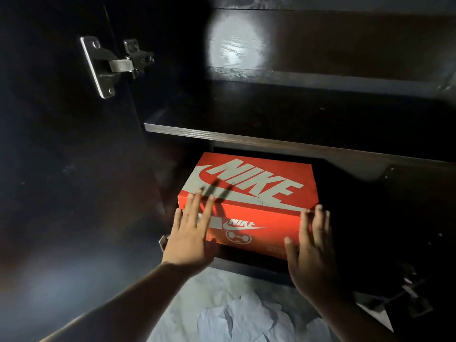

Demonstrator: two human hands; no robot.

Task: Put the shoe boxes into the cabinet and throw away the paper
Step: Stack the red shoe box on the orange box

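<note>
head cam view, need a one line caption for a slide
Both open hands, left hand and right hand, press a red shoe box into the dark cabinet's bottom compartment, crumpled paper below.

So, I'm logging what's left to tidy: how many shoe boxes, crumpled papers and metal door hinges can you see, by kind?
Red cardboard Nike shoe box, on the dark cabinet's bottom shelf: 1
Crumpled white paper pile on the floor: 1; separate sheets can't be told
Silver metal door hinge: 1
Total: 3

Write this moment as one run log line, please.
left hand: flat on shoe box front | right hand: open at right corner | box: bottom cabinet shelf | paper: on floor
</note>
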